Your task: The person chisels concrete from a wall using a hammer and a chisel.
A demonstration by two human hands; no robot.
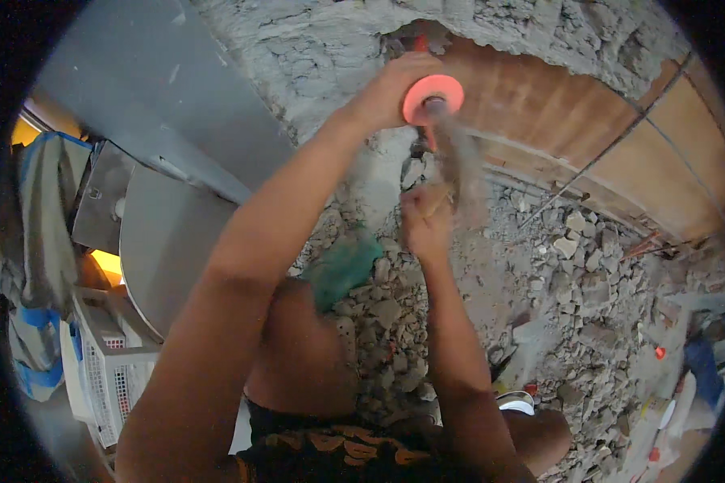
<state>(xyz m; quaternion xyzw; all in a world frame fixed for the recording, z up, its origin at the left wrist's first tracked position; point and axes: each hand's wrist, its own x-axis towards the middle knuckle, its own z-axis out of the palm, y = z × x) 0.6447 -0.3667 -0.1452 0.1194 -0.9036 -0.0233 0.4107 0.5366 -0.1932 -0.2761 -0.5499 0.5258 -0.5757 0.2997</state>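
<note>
My left hand (403, 80) is wrapped round a chisel with a round coral-coloured hand guard (453, 98). The chisel's metal end shows in the middle of the guard, and its tip is hidden behind my hand, near the broken edge of the rough grey wall (314, 56). Lower down, my right hand (428, 211) is closed on a hammer (467, 173), smeared by motion. The blurred hammer lies just below and right of the guard; whether it touches the chisel cannot be made out. Red-orange strips show above and below the guard.
Broken rubble (588, 274) covers the floor. Thin metal bars (616, 145) cross in front of a brown panel (532, 92) at the right. At the left stand a grey panel (169, 88) and a white plastic basket (113, 378). Green plastic (342, 266) lies near my leg.
</note>
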